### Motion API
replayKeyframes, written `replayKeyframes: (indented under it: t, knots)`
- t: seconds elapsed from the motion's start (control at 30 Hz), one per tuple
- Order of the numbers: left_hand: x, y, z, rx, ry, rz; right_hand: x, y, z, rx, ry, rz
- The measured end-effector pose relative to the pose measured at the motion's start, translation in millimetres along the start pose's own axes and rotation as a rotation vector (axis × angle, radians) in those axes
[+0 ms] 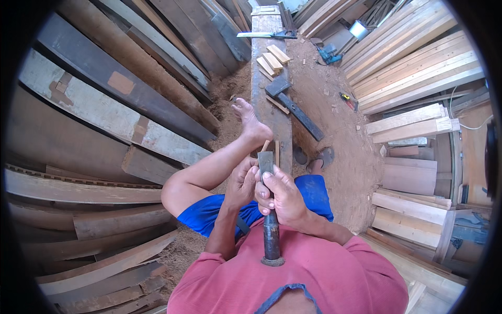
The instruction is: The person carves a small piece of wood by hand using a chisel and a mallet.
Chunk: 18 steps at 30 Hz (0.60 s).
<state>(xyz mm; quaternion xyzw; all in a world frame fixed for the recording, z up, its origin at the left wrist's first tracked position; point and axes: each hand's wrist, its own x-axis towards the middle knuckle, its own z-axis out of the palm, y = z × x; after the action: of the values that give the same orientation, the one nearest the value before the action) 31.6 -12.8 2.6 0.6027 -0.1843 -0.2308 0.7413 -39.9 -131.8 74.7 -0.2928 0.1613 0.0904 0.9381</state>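
A wide-bladed chisel [271,235] points away from me, the butt of its dark handle against the chest of my pink shirt. My right hand [285,199] is closed round it, thumb on the flat of the blade. Just left of the blade, my left hand [242,183] is closed too, its fingers pinching a small wooden stick [265,145] whose tip shows beyond the blade's edge. The rest of that stick is hidden by hand and blade. A thin wood strip [277,153] stands out past the right hand, over the bench.
On the long bench [261,120] lie a mallet [300,116], several small wood blocks [269,64] and a handsaw [266,34]. My bare foot [253,123] rests along it. Boards [120,131] line the left. A drill [328,56] sits on the sawdust-covered floor at right, near stacked timber [413,57].
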Motion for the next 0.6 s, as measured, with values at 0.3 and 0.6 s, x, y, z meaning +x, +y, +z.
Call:
replayKeyframes:
  t: [0.3, 0.6]
  knots:
    - [-35, 4, 13, 0.199, 0.101, 0.014, -18, 0, -4, -0.045, 0.029, -0.012]
    - [-74, 2, 0, 0.475, -0.111, 0.128, -28, -20, -24, -0.114, 0.145, -0.328]
